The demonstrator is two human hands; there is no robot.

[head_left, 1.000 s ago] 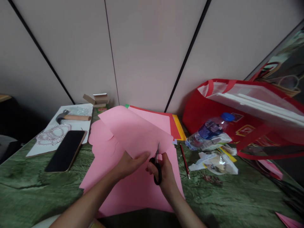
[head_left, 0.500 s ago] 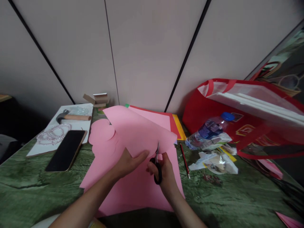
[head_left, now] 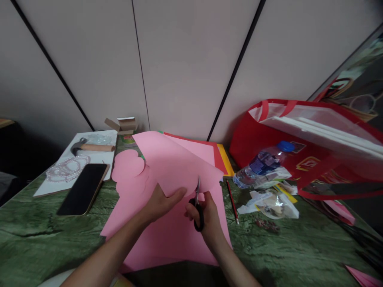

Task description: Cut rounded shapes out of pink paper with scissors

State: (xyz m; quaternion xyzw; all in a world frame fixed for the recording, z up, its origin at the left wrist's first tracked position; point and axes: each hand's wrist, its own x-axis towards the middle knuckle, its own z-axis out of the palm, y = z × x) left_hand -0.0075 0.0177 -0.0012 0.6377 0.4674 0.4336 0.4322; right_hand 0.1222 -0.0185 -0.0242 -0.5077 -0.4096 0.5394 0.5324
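A raised sheet of pink paper [head_left: 173,159] slants across the middle of the view. My left hand [head_left: 163,201] grips its lower edge, thumb on top and the other fingers hidden beneath. In my right hand [head_left: 208,211] is a pair of scissors [head_left: 198,199] with black handles, its blades pointing away from me at a cut in the sheet's near edge. Under both hands lie more pink sheets [head_left: 176,243]. Rounded pink paper cutouts [head_left: 127,163] rest to the left of the raised sheet.
A phone [head_left: 83,189] and a hammer [head_left: 94,147] lie left, with beads [head_left: 67,169] on white board. To the right are a pencil [head_left: 232,201], a water bottle [head_left: 260,165], crumpled packaging [head_left: 273,203] and a red bag [head_left: 245,131]. A wall [head_left: 179,71] rises behind.
The raised pink sheet has shifted slightly, its upper left corner moving a little to the right. Both hands and the scissors stay almost in place.
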